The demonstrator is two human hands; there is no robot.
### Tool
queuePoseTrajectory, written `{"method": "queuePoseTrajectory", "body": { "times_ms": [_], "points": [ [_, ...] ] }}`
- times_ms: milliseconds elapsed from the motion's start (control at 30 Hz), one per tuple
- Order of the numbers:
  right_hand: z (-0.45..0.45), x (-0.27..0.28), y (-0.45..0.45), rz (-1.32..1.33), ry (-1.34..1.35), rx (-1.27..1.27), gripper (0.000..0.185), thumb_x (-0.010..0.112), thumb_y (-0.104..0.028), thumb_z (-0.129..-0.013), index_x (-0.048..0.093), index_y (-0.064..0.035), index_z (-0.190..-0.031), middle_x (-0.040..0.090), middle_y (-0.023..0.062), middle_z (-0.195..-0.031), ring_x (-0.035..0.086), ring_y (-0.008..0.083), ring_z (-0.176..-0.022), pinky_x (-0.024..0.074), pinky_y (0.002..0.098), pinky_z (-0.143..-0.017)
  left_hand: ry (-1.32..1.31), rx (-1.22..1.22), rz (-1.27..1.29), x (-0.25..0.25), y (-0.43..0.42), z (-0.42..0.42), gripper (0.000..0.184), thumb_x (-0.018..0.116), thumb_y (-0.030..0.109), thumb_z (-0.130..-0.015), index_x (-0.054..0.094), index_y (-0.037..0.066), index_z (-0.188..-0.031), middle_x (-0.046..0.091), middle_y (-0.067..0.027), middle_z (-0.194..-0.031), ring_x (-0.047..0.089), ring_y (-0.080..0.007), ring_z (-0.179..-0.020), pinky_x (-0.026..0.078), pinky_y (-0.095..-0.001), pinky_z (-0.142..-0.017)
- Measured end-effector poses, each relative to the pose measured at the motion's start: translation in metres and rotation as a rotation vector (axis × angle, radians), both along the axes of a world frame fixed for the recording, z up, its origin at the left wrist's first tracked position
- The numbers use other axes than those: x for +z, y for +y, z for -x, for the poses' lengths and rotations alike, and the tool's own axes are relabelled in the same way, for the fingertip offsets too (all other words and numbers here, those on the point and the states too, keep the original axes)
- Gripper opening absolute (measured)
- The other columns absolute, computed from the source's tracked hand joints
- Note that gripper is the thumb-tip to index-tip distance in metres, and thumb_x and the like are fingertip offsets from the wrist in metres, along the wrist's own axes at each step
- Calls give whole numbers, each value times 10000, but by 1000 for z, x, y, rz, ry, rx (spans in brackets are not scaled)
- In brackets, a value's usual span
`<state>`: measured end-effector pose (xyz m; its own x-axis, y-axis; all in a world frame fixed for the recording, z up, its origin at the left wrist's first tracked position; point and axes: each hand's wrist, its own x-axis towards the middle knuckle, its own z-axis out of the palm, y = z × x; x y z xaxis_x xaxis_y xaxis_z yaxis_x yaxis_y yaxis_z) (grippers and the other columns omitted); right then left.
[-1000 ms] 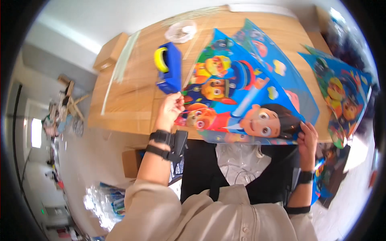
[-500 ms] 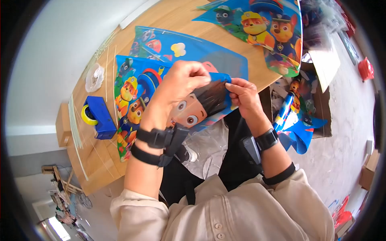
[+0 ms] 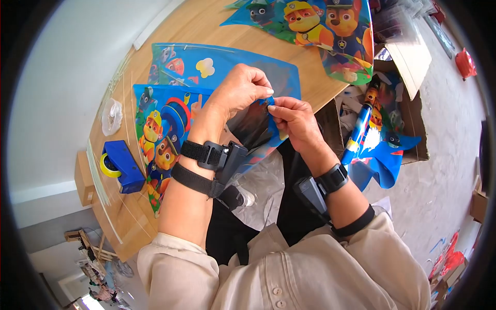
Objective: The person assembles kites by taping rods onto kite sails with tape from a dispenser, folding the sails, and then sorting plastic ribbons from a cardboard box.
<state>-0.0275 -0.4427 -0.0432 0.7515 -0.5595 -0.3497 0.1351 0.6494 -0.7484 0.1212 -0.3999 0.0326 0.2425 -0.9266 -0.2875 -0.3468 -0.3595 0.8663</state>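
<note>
A blue printed sheet (image 3: 256,124) with a cartoon face on it is lifted at the table's near edge, its surface bunched and partly hidden by my left arm. My right hand (image 3: 295,121) pinches the sheet's upper right corner between thumb and fingers. Right beside it, my left hand (image 3: 240,90) is closed in a pinch, fingertips at the same corner; whether they also hold something small is hidden. Under and behind my hands lie more of the printed material, a blue panel (image 3: 181,57) with a yellow cloud and a panel of cartoon dogs (image 3: 155,137) to the left.
On the wooden table (image 3: 201,28) are a blue tape dispenser (image 3: 125,168), a clear plastic dish (image 3: 112,117), thin pale rods (image 3: 98,175) and another printed dog sheet (image 3: 310,26) at the far side. An open cardboard box (image 3: 416,121) with printed material stands right of the table.
My hands have come together at the sheet's corner, the right moving left. The sheet has folded so its printed face shows less. The whole view has shifted slightly.
</note>
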Motion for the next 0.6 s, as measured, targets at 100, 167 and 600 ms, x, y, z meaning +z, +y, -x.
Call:
{"method": "queuePoseTrajectory", "body": {
  "times_ms": [100,167,600],
  "points": [
    [1,3,1,-2,-9,-7,81,650,-49,-759,661,-23,-835,562,-29,-647,442,42,-554,344,184,-493,-24,12,-46,-3,-1,1,61,650,33,-725,616,-14,-745,588,-18,-685,519,-76,-646,431,-216,-599],
    [2,3,1,-10,-5,-16,68,647,-41,-756,663,-25,-820,558,-29,-638,442,43,-555,342,185,-494,-42,2,-34,-3,-1,2,64,654,28,-712,615,-12,-742,582,-18,-675,518,-78,-641,432,-218,-596],
    [4,2,2,58,-68,9,60,629,-23,-761,666,-16,-809,555,-32,-629,421,41,-542,314,188,-486,-257,-86,120,-6,3,-1,213,734,103,-619,623,7,-773,581,-17,-678,525,-91,-643,444,-241,-635]
  ]
}}
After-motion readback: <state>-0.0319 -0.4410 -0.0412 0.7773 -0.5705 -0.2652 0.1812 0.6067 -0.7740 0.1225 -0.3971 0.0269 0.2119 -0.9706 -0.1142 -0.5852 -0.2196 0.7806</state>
